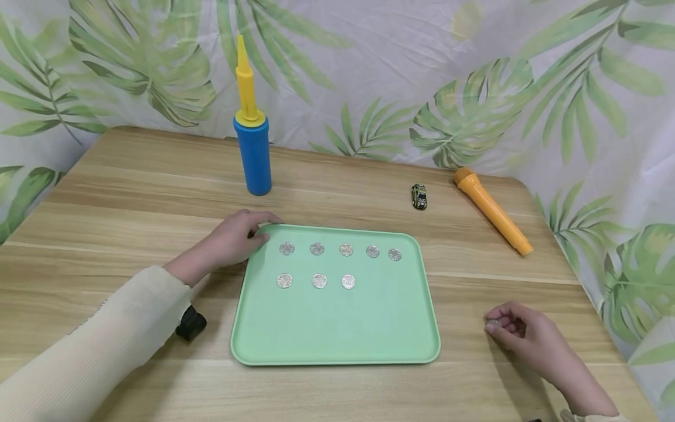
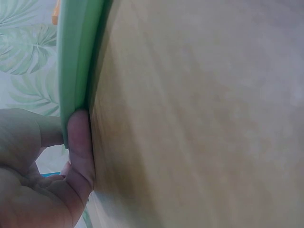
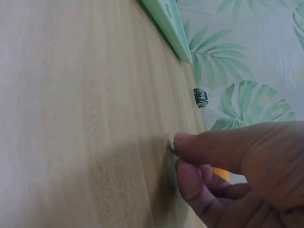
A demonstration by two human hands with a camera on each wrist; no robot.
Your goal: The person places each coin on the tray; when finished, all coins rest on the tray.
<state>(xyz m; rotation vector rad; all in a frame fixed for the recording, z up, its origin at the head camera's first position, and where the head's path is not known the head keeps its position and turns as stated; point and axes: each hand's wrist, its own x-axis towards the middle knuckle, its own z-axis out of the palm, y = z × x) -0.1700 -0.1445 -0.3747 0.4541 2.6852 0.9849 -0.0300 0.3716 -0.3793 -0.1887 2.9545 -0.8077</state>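
A light green tray (image 1: 390, 328) lies on the table, with a back row of several silver coins (image 1: 317, 249) and a front row of three. At its back left corner my left hand (image 1: 232, 237) pinches the rim; the left wrist view shows fingers on both sides of the tray edge (image 2: 76, 61). To the right of the tray, just above the wood, my right hand (image 1: 527, 331) holds a coin (image 1: 493, 322) between thumb and fingertips. Only the thin edge of that coin (image 3: 171, 148) shows in the right wrist view.
Behind the tray stands a blue and yellow hand pump (image 1: 255, 152). A small toy car (image 1: 419, 197) and an orange toy microphone (image 1: 495, 212) lie at the back right. A leaf-patterned cloth (image 1: 369, 76) hangs behind the wooden table (image 1: 158, 176).
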